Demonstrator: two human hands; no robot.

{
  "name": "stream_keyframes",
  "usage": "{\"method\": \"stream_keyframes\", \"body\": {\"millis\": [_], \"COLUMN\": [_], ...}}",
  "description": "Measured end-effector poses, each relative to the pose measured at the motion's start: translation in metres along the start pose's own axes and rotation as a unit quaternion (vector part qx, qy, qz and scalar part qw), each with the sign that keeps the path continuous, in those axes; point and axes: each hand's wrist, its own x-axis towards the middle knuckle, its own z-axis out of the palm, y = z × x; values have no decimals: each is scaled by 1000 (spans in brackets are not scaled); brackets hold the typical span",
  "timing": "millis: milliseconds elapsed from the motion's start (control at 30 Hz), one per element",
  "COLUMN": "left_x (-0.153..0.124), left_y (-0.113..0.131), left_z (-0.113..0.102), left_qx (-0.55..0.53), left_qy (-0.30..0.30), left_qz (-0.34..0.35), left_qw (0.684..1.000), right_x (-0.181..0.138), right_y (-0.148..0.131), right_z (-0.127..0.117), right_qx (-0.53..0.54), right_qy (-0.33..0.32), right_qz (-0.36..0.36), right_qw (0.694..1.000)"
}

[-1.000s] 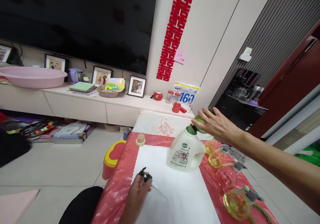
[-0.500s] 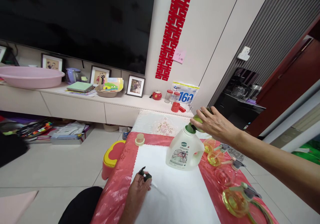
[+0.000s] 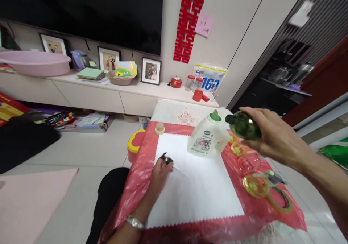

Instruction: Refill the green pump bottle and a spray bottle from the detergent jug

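My right hand (image 3: pixel 272 137) grips a small round green bottle (image 3: pixel 241 125), held on its side in the air with its dark neck pointing left toward a white jug (image 3: pixel 208 139) with a green opening. The jug stands upright at the far edge of a white cloth (image 3: pixel 193 186) on a red-covered table (image 3: pixel 130 193). My left hand (image 3: pixel 160 171) rests on the cloth's left edge, its fingers pinched on a small dark pump cap (image 3: pixel 166 159).
Yellow and clear glass bottles with pump tops (image 3: pixel 257 182) lie on the table's right side. A beige cap (image 3: pixel 160 128) sits at the far left corner. A yellow and red stool (image 3: pixel 136 146) stands on the floor beside the table. A long shelf (image 3: pixel 108 91) holds frames and a pink basin (image 3: pixel 34 62).
My right hand has lifted the green bottle off the jug's mouth and drawn it right and nearer. The view has tilted down. My left hand stays put.
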Motion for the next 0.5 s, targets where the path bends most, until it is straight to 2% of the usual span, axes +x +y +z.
{"method": "stream_keyframes", "body": {"millis": [100,267,367,500], "left_x": [3,8,7,0], "left_y": [-5,-4,5,19], "left_z": [-1,-5,-4,-1], "left_qx": [-15,-57,-80,-93], "left_qy": [9,17,7,-5], "left_qz": [-8,-33,-55,-72], "left_qw": [1000,998,995,993], "right_x": [-46,-109,-126,-133], "right_y": [-31,-77,-94,-112], "right_z": [30,104,134,149], "right_qx": [157,188,180,200], "right_qy": [-59,-145,-148,-125], "right_qz": [12,73,91,106], "right_qw": [986,969,968,966]}}
